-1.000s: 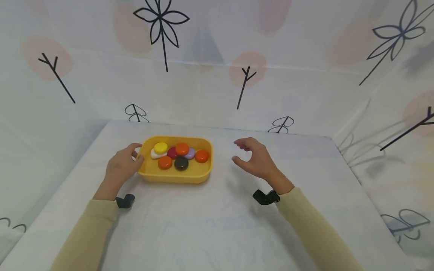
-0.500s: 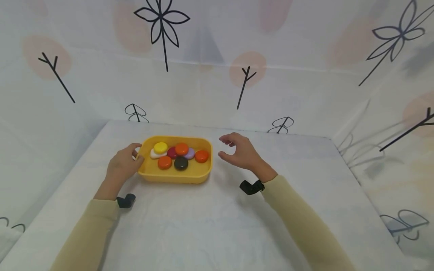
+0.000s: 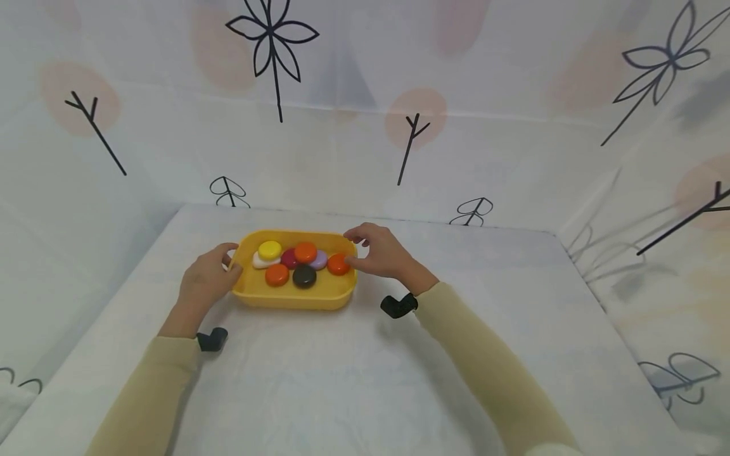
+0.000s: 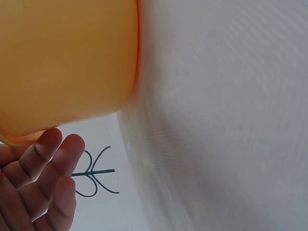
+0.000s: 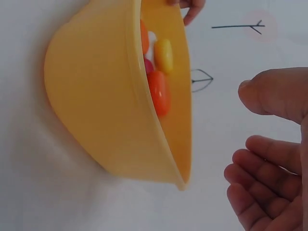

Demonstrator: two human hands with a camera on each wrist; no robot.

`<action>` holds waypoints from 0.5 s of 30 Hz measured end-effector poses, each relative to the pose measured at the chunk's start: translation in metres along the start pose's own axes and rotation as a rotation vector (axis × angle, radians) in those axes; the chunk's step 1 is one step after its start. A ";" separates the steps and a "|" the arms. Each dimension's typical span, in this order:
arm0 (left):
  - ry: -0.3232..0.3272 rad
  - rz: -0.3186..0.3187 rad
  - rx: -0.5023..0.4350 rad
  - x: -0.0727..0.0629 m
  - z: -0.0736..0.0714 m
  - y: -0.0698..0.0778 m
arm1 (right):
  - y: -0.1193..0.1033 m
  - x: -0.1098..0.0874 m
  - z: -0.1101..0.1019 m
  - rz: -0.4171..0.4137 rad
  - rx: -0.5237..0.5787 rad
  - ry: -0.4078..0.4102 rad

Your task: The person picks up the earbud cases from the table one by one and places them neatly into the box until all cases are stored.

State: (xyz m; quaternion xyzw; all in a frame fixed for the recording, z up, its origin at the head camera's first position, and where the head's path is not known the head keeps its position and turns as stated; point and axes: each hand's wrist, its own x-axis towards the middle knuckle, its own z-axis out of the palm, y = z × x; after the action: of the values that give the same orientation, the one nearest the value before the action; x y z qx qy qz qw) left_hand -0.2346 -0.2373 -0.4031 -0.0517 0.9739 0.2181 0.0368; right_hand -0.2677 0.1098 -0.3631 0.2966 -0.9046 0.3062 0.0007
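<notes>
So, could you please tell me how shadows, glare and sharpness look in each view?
In the head view, a soft shadow lies beside the right sleeve and faint sheen on the dark piece; in the left wrist view, a blurred shadow borders the yellow tray and the white surface looks hazy; in the right wrist view, a pale glint marks the nearest orange piece.

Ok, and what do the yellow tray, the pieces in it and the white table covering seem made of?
Yellow tray: likely smooth, satin plastic, with even, molded-looking walls. Pieces: glossy, with bright highlights; perhaps plastic, though glazed ceramic isn't ruled out. White table covering: probably matte fabric, faintly wrinkled.
</notes>
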 end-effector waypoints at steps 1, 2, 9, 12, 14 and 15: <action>0.000 0.000 0.000 0.000 0.000 0.000 | -0.001 0.002 0.001 -0.003 0.003 -0.012; 0.000 -0.001 -0.001 0.000 0.000 0.000 | -0.001 0.004 0.002 -0.004 0.007 -0.023; 0.002 0.002 -0.003 0.000 0.001 0.000 | 0.000 0.014 0.009 0.008 0.015 -0.078; 0.002 0.000 0.002 0.000 0.001 0.000 | -0.001 0.017 0.013 0.019 0.020 -0.093; 0.006 -0.001 0.005 0.000 0.001 0.000 | -0.002 0.019 0.016 0.032 0.014 -0.104; 0.009 0.000 0.006 0.000 0.002 -0.001 | -0.002 0.020 0.017 0.038 0.008 -0.107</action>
State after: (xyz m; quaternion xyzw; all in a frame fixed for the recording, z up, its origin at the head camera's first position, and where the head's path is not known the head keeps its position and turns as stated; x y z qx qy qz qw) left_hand -0.2349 -0.2372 -0.4050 -0.0526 0.9746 0.2151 0.0327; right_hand -0.2801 0.0879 -0.3716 0.2953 -0.9076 0.2935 -0.0547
